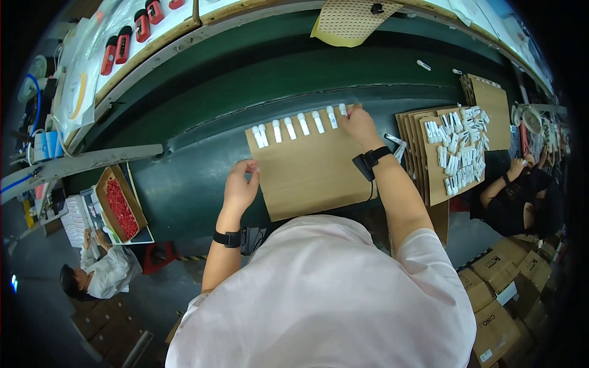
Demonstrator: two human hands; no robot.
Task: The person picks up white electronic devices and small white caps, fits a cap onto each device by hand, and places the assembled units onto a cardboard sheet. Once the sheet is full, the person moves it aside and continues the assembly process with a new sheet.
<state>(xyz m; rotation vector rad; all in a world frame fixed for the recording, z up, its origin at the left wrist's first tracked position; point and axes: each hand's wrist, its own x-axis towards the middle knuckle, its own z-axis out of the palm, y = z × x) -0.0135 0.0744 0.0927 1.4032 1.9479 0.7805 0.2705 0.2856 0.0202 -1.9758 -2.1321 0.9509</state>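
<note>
Keep the white round-headed plastic sticks [304, 125] evenly spaced along the far edge of the brown cardboard sheet [314, 175]: right hand [361, 126] is at the right-end stick [343, 111], can't tell if pinching; left hand [242, 186], fingers parted, should steady the sheet's left edge.

Flat sheet [313, 175] is brown cardbd., matt & smooth; small white pcs. [304, 124] on it look like smooth, semi-gloss plastic. Dk. green desk [190, 165] has a smooth surf. w/ a soft sheen. Shirt [325, 294] is matt cloth, wrist straps [228, 238] dull blk., red-and-blk. devices [142, 26] shiny plastic.
</note>
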